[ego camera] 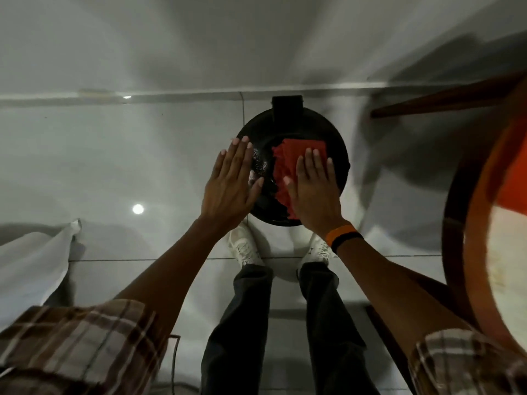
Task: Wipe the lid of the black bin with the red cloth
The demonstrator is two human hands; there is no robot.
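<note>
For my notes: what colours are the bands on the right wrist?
Orange and black wristbands, side by side; seen in the head view.

A glossy pale tiled floor (114, 166) carries everything here, its grout lines crossing under the black bin (339, 155), which stands against the wall's base strip. Two white shoes (245, 246) are planted just before the bin. A white cloth (31, 260) lies at the left, and dark wooden furniture (456, 252) stands at the right
</note>
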